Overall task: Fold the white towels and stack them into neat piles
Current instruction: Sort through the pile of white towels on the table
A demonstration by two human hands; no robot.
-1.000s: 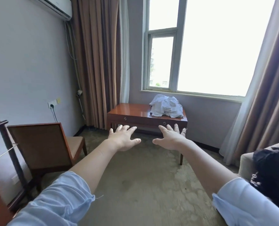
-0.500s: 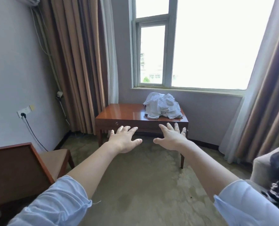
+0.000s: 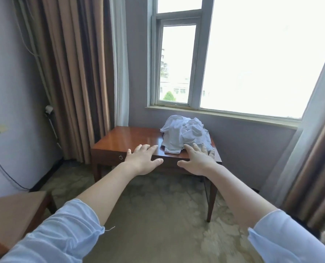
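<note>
Hovering palm-down, the left hand (image 3: 141, 160) and right hand (image 3: 197, 161) each show an empty grip, with fingers straight, spread and holding nothing. The white towels (image 3: 184, 133) lie unfolded in one crumpled heap on the right part of the wooden desk (image 3: 131, 137). The spread fingers probably prepare to gather a towel. I cannot tell whether the right fingertips touch the heap.

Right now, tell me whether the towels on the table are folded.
Unfolded: the white towels lie in one crumpled heap on the wooden table.
</note>
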